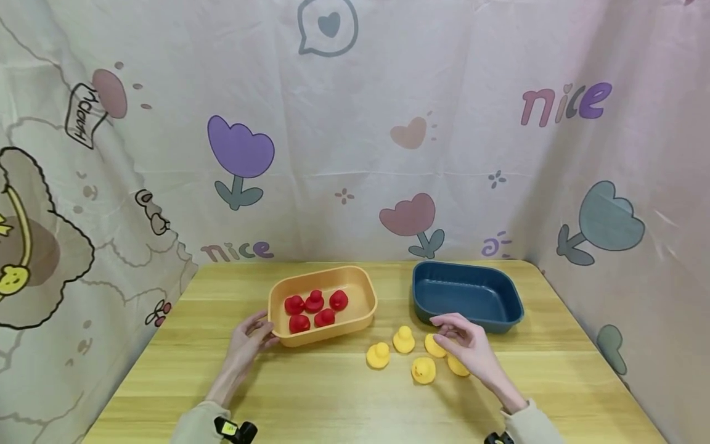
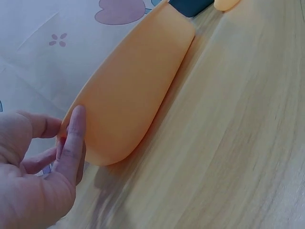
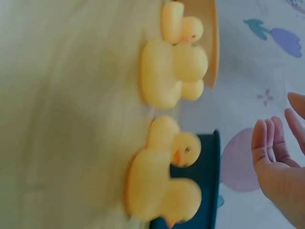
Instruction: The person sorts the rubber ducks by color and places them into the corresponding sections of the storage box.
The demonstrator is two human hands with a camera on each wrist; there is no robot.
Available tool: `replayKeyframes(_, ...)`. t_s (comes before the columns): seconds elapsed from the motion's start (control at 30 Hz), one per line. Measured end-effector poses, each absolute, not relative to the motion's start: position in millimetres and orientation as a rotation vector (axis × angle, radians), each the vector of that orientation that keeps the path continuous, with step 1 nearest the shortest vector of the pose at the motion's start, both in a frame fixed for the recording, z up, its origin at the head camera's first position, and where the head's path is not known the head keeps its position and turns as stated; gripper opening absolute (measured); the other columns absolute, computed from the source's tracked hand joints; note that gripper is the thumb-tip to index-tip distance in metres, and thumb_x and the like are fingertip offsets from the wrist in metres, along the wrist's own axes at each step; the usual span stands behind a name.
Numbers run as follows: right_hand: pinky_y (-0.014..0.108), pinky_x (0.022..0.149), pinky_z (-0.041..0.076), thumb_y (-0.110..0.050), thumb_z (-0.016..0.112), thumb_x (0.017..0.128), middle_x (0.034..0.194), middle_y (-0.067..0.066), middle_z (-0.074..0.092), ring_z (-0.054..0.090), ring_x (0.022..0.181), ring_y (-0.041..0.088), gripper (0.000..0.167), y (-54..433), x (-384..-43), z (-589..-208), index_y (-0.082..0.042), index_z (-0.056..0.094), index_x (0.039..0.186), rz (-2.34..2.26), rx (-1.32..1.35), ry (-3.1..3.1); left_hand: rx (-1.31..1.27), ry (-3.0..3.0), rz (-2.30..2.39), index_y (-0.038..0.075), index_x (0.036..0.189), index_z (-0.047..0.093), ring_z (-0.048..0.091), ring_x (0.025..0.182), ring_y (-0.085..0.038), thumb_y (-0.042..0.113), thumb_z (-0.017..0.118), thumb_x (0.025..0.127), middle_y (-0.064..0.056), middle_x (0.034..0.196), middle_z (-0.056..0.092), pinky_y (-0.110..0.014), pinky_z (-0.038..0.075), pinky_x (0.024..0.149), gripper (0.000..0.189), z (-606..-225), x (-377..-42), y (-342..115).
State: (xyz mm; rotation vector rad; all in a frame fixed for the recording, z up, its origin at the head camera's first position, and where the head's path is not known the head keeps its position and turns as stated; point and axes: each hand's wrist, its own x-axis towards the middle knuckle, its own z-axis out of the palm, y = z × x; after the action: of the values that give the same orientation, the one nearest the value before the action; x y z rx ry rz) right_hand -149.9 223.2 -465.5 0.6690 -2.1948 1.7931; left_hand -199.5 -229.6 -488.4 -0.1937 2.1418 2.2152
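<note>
My left hand point(image 1: 248, 339) grips the left end of an orange plastic tray point(image 1: 333, 333). In the left wrist view, one finger lies along the outer wall of the orange tray point(image 2: 133, 86), and other fingers reach behind its rim. Several red rubber ducks point(image 1: 314, 301) sit inside that tray. Above a group of yellow rubber ducks point(image 1: 423, 370) hovers my right hand point(image 1: 471, 348), partly covering two of them. Its fingers are loosely bent and hold nothing; the right wrist view shows a gap between this hand point(image 3: 281, 162) and the yellow ducks point(image 3: 159, 71).
A dark blue tray point(image 1: 466, 293) with nothing in it stands at the back right, just behind the yellow ducks. Everything rests on a wooden table point(image 1: 310, 401). A patterned cloth point(image 1: 333, 142) hangs behind the table's back edge and along the sides.
</note>
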Motion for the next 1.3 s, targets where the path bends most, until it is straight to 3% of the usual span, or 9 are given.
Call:
replayKeyframes(0.4,0.01,0.084,0.056,0.011,0.066,0.09,0.11,-0.009,0.067,0.062,0.094,0.006,0.026,256,-137,-471,0.012,0.064,0.116,1.778,0.541,-2.188,-0.24,2.231,2.186,-0.007,0.152,0.033,0.067,0.082,-0.003,0.003,0.051,0.103,-0.005,0.108,0.053,-0.018,0.063,0.08,0.052,-480,-202,-234)
replayKeyframes(0.5,0.01,0.084,0.056,0.01,0.065,0.09,0.111,-0.009,0.067,0.062,0.095,0.006,0.027,261,-136,-473,0.013,0.063,0.117,1.788,0.546,-2.193,-0.203,2.49,2.038,-0.007,0.146,0.042,0.064,0.082,0.001,0.005,0.055,0.102,-0.012,0.112,0.056,-0.012,0.06,0.077,0.048,-479,-201,-234)
replayKeyframes(0.67,0.01,0.083,0.056,0.01,0.065,0.09,0.11,-0.011,0.067,0.062,0.095,0.001,0.029,270,-134,-478,0.017,0.06,0.118,1.859,0.497,-2.194,-0.086,3.091,1.75,-0.009,0.128,0.06,0.061,0.097,-0.019,0.005,0.066,0.094,-0.025,0.112,0.062,-0.002,0.044,0.082,0.038,-477,-200,-216)
replayKeyframes(0.77,0.009,0.083,0.055,0.011,0.064,0.091,0.109,-0.012,0.068,0.061,0.094,0.0,0.029,276,-132,-481,0.018,0.059,0.118,1.895,0.467,-2.193,0.075,3.155,1.801,-0.008,0.123,0.064,0.062,0.102,-0.034,0.002,0.069,0.091,-0.025,0.109,0.066,-0.009,0.048,0.087,0.034,-470,-204,-192)
replayKeyframes(0.93,0.008,0.085,0.055,0.009,0.062,0.092,0.11,-0.012,0.068,0.06,0.094,0.0,0.029,283,-132,-484,0.018,0.058,0.119,1.916,0.447,-2.209,0.323,2.951,1.916,-0.002,0.123,0.067,0.069,0.098,-0.031,0.002,0.07,0.092,-0.02,0.108,0.072,-0.019,0.058,0.085,0.032,-455,-213,-137)
replayKeyframes(1.03,0.009,0.085,0.055,0.007,0.062,0.093,0.11,-0.012,0.069,0.059,0.093,0.002,0.028,286,-131,-487,0.015,0.06,0.12,1.909,0.432,-2.23,0.457,2.759,1.977,-0.004,0.125,0.065,0.07,0.101,-0.033,0.002,0.069,0.092,-0.023,0.111,0.071,-0.029,0.062,0.09,0.033,-450,-221,-100)
replayKeyframes(1.17,0.01,0.085,0.055,0.006,0.063,0.093,0.111,-0.012,0.069,0.06,0.094,0.003,0.028,287,-130,-489,0.013,0.061,0.12,1.911,0.422,-2.241,0.61,2.582,1.986,-0.009,0.125,0.063,0.07,0.103,-0.038,0.0,0.067,0.093,-0.026,0.11,0.071,-0.044,0.061,0.095,0.033,-450,-235,-52)
replayKeyframes(1.3,0.01,0.085,0.055,0.003,0.065,0.093,0.11,-0.013,0.069,0.06,0.094,0.005,0.031,286,-129,-489,0.015,0.06,0.121,1.91,0.393,-2.263,0.634,2.522,1.885,-0.009,0.127,0.062,0.07,0.106,-0.039,0.007,0.064,0.097,-0.026,0.112,0.071,-0.046,0.06,0.098,0.034,-456,-251,-16)
